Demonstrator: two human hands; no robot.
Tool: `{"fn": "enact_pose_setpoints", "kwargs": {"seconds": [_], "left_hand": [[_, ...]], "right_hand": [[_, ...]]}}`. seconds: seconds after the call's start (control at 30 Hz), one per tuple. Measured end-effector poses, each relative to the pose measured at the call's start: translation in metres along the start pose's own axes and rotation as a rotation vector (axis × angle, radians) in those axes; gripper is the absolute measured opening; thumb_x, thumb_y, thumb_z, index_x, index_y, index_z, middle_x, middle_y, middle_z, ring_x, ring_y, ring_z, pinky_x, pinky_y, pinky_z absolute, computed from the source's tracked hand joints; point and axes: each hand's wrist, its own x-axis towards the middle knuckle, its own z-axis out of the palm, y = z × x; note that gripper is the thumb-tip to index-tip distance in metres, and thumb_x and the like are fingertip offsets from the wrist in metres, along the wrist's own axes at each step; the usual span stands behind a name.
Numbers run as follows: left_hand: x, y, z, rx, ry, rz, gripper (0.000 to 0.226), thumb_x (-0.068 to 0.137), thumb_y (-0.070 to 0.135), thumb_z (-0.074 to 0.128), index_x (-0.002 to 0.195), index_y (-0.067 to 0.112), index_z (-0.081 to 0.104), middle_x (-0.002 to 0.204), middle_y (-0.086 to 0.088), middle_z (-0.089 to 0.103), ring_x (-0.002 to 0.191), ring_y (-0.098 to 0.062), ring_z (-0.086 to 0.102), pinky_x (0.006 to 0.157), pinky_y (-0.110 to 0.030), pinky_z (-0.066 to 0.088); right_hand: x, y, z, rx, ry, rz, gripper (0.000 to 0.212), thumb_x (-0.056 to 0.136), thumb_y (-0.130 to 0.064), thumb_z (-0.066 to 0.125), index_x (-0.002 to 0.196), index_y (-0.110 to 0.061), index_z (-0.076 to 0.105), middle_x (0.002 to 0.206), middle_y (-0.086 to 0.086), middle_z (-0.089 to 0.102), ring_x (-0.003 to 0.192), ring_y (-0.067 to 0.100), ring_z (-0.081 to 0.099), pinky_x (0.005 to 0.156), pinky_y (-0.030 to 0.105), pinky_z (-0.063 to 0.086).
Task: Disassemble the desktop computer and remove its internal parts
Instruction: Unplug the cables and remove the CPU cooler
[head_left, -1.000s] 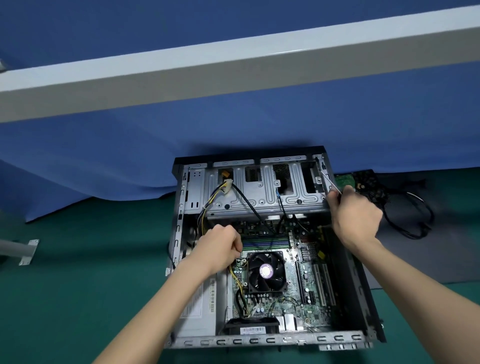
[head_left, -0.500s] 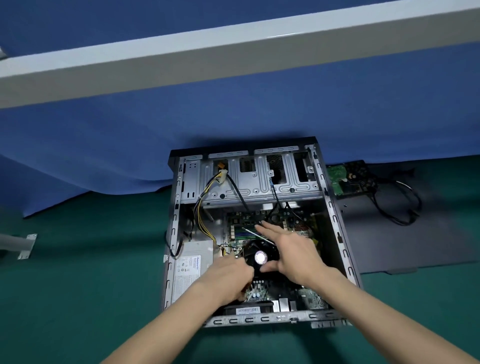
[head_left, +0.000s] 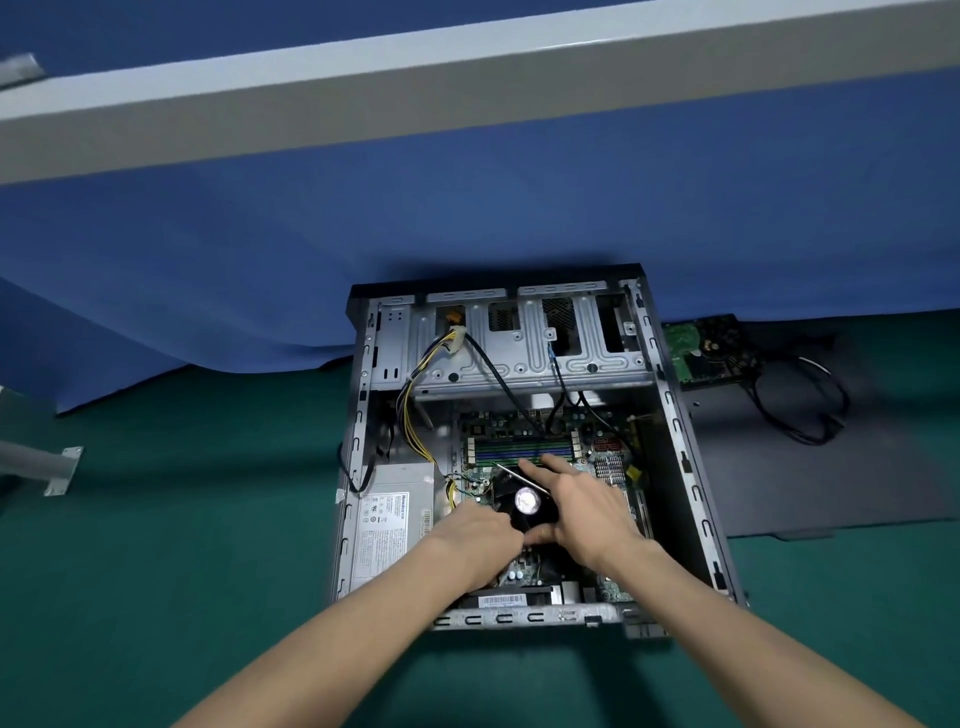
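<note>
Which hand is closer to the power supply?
Left. The left hand sits just right of the power supply; the right hand is farther right, over the fan.

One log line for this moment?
left hand: curled at CPU fan left edge | right hand: spread over fan, thin metal shaft beneath it | computer case: open
</note>
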Motion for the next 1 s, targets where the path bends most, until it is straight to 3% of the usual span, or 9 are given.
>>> {"fn": "enact_pose_setpoints", "kwargs": {"seconds": [0.2, 0.33, 0.4, 0.53, 0.6, 0.73, 0.83, 0.93, 1.0], "left_hand": [[-0.020, -0.021, -0.040, -0.201, 0.204, -0.080, 0.014, 0.087, 0.015, 0.056, 0.098, 0.010, 0.063, 0.098, -0.011, 0.061, 0.094, -0.030, 0.059, 0.077, -0.036, 0.043], [-0.051, -0.074, -0.053, -0.685, 0.110, -0.131, 0.014, 0.088, 0.015, 0.063, 0.076, 0.023, 0.064, 0.068, 0.009, 0.063, 0.074, -0.008, 0.065, 0.082, -0.027, 0.052], [-0.059, -0.088, -0.046, -0.834, 0.270, -0.229, 0.017, 0.090, 0.014, 0.061, 0.076, 0.022, 0.065, 0.065, 0.006, 0.067, 0.071, -0.007, 0.066, 0.077, -0.025, 0.049], [-0.054, -0.093, -0.032, -0.516, 0.709, -0.583, 0.010, 0.092, 0.009, 0.056, 0.100, 0.010, 0.062, 0.092, -0.002, 0.062, 0.086, -0.023, 0.059, 0.068, -0.034, 0.046], [-0.047, -0.093, -0.029, -0.332, 0.757, -0.743, 0.018, 0.086, 0.004, 0.060, 0.104, 0.006, 0.060, 0.105, -0.009, 0.057, 0.095, -0.027, 0.056, 0.064, -0.035, 0.044], [-0.040, -0.102, -0.034, -0.419, 0.790, -0.977, 0.015, 0.090, 0.009, 0.058, 0.104, 0.005, 0.061, 0.096, -0.015, 0.062, 0.086, -0.034, 0.060, 0.060, -0.034, 0.035], [-0.038, -0.096, -0.040, -0.410, 0.853, -0.938, 0.020, 0.081, -0.003, 0.060, 0.100, 0.003, 0.057, 0.087, -0.017, 0.064, 0.077, -0.035, 0.060, 0.056, -0.034, 0.034], [-0.037, -0.063, -0.039, -0.204, 0.926, -0.661, 0.039, 0.053, -0.018, 0.069, 0.087, -0.002, 0.061, 0.080, -0.015, 0.062, 0.066, -0.029, 0.058, 0.047, -0.032, 0.043], [-0.035, -0.040, -0.027, -0.164, 0.939, -0.505, 0.037, 0.052, -0.019, 0.068, 0.082, 0.001, 0.061, 0.077, -0.012, 0.060, 0.066, -0.025, 0.057, 0.052, -0.034, 0.049]], "right_hand": [[0.002, 0.003, 0.000, 0.057, -0.004, 0.023, 0.098, 0.067, -0.047, 0.081, 0.147, -0.041, 0.025, 0.157, -0.011, 0.021, 0.138, 0.018, 0.035, 0.105, 0.035, 0.034], [-0.001, -0.002, -0.002, 0.058, 0.003, 0.045, 0.099, 0.065, -0.049, 0.080, 0.147, -0.041, 0.025, 0.157, -0.011, 0.021, 0.138, 0.018, 0.035, 0.105, 0.038, 0.035], [-0.002, -0.003, -0.003, 0.057, 0.005, 0.048, 0.099, 0.065, -0.049, 0.080, 0.147, -0.041, 0.025, 0.157, -0.011, 0.022, 0.137, 0.018, 0.037, 0.105, 0.038, 0.036], [-0.005, -0.003, -0.005, 0.079, 0.012, 0.049, 0.098, 0.065, -0.048, 0.081, 0.147, -0.041, 0.026, 0.156, -0.011, 0.022, 0.138, 0.018, 0.036, 0.108, 0.040, 0.033], [-0.005, -0.002, -0.004, 0.093, 0.015, 0.046, 0.098, 0.066, -0.047, 0.081, 0.146, -0.041, 0.026, 0.157, -0.011, 0.022, 0.138, 0.018, 0.035, 0.109, 0.041, 0.031], [-0.005, -0.001, -0.004, 0.111, 0.030, 0.036, 0.097, 0.065, -0.046, 0.081, 0.146, -0.042, 0.028, 0.156, -0.013, 0.022, 0.138, 0.017, 0.035, 0.110, 0.037, 0.031], [-0.004, 0.001, -0.003, 0.124, 0.033, 0.032, 0.097, 0.065, -0.047, 0.082, 0.145, -0.043, 0.029, 0.156, -0.013, 0.023, 0.138, 0.017, 0.035, 0.110, 0.036, 0.032], [-0.003, 0.003, -0.002, 0.136, 0.037, 0.021, 0.097, 0.064, -0.048, 0.082, 0.145, -0.042, 0.030, 0.155, -0.013, 0.024, 0.138, 0.017, 0.035, 0.109, 0.036, 0.032], [-0.003, 0.004, -0.002, 0.142, 0.042, 0.017, 0.097, 0.063, -0.048, 0.082, 0.145, -0.042, 0.031, 0.155, -0.013, 0.025, 0.138, 0.016, 0.035, 0.109, 0.035, 0.032]]}}
